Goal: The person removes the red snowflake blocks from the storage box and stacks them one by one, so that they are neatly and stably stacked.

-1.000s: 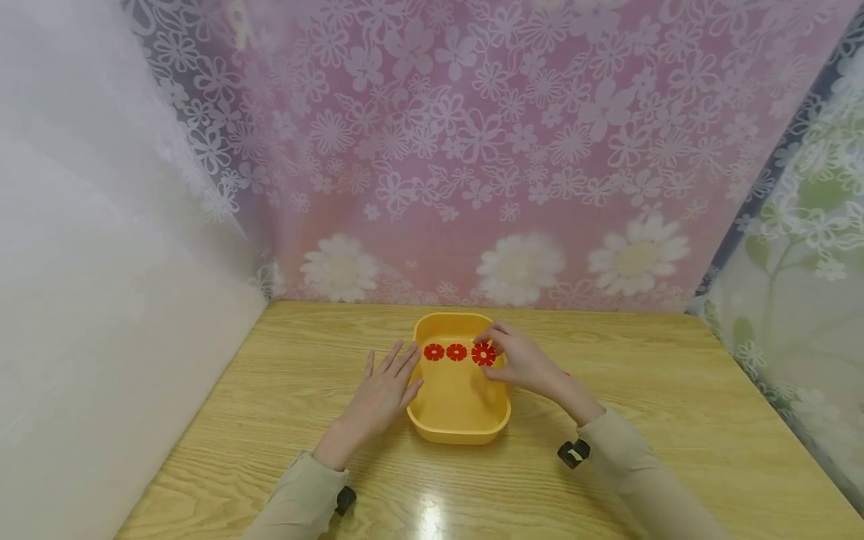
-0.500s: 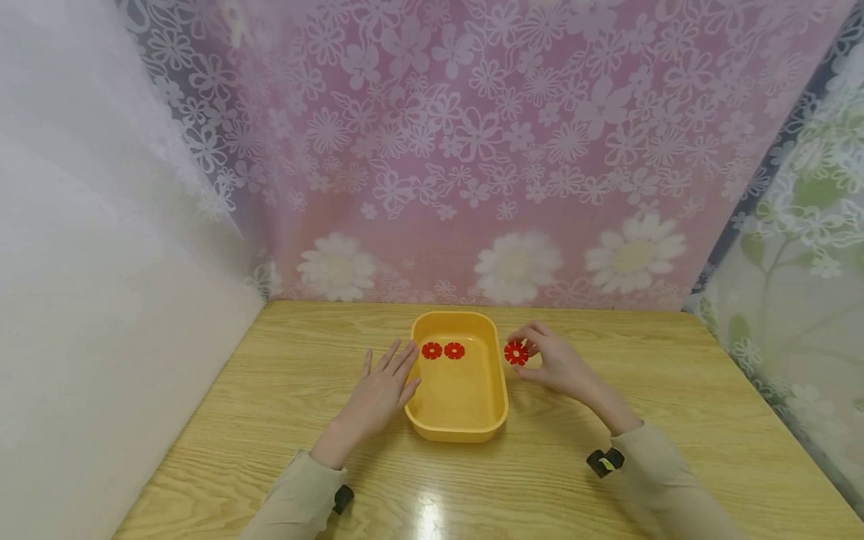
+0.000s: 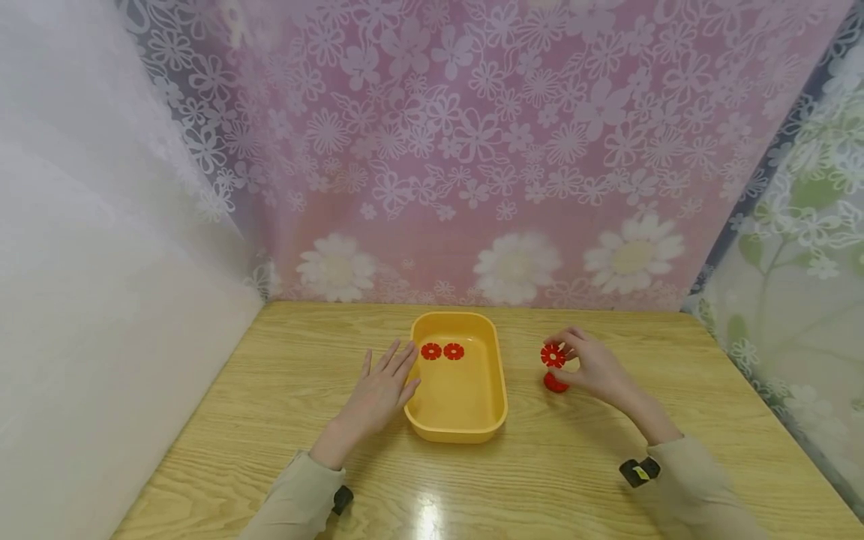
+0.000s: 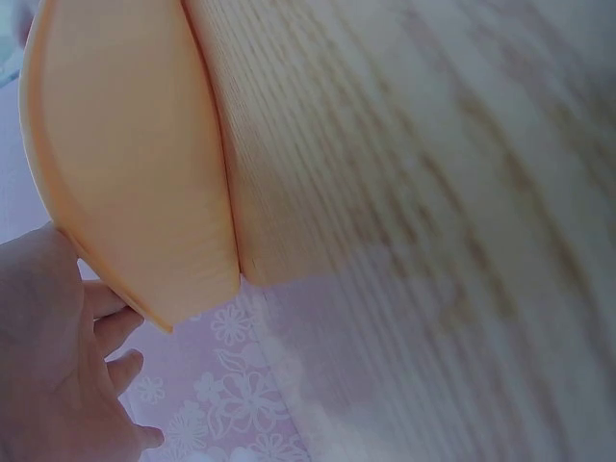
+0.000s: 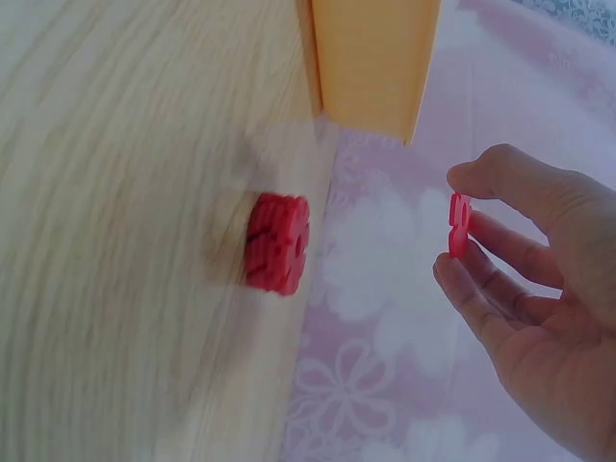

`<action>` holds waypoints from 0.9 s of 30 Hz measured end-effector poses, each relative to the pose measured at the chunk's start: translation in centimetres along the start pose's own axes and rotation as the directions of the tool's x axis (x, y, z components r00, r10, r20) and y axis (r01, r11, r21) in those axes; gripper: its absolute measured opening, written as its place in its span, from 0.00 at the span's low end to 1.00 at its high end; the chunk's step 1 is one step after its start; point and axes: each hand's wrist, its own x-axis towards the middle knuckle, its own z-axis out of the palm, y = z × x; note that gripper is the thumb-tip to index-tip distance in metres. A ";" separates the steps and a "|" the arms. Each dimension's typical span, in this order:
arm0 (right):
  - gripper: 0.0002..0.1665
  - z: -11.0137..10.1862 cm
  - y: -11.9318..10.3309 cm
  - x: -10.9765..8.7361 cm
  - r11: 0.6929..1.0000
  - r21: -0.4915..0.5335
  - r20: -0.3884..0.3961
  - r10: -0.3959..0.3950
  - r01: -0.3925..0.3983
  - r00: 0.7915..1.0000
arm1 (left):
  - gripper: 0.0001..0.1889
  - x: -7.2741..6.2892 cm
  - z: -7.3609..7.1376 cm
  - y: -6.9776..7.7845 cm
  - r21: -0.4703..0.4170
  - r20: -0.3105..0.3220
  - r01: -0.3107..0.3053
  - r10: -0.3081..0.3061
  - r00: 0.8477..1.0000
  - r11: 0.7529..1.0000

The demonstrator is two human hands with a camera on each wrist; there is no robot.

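A red snowflake disc (image 3: 553, 355), flat with a notched edge and a centre hole, is pinched between the thumb and fingertips of my right hand (image 3: 595, 368). The right wrist view shows this disc (image 5: 459, 225) edge-on, held above and apart from a short stack of red discs (image 5: 277, 244) on the table. To the left stands a yellow plastic tray (image 3: 455, 433); two red discs (image 3: 442, 351) lie side by side on its floor near the far end. My left hand (image 3: 373, 395) touches the tray's left rim, fingers straight and spread, holding nothing.
The wooden table (image 3: 304, 337) surrounds the tray. A pink floral curtain (image 3: 432, 187) hangs along its far edge, and pale sheets (image 3: 121, 285) close off both sides. Black bands (image 3: 640, 472) with wrist cameras sit on both wrists.
My right hand has moved right with the pinched disc, from above the tray to above the stack. The left hand and both discs in the tray stay put.
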 end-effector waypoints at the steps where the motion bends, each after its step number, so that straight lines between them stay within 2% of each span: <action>1: 0.25 -0.1 0.2 -0.2 1.000 -0.007 -0.006 0.001 -0.001 1.000 | 0.31 0.0 0.0 0.0 -0.005 -0.002 0.000 0.000 1.000 1.000; 7: 0.25 -0.3 1.2 -1.1 1.000 -0.013 -0.013 0.025 -0.025 1.000 | 0.32 0.0 0.1 -0.1 -0.004 -0.008 0.001 -0.001 1.000 1.000; 14: 0.24 -0.1 1.9 -1.5 0.998 -0.030 0.014 0.053 -0.052 0.999 | 0.31 0.0 0.3 -0.2 -0.006 -0.017 -0.004 0.004 1.000 1.000; 22: 0.24 1.0 2.7 -1.9 0.997 -0.069 0.060 0.051 -0.047 0.997 | 0.31 -0.1 0.1 -0.1 -0.015 -0.012 -0.007 0.006 1.000 1.000; 27: 0.23 1.6 3.2 -2.1 0.998 -0.051 0.087 0.038 -0.033 0.996 | 0.31 -0.1 0.0 0.0 -0.010 -0.017 -0.012 0.012 1.000 1.000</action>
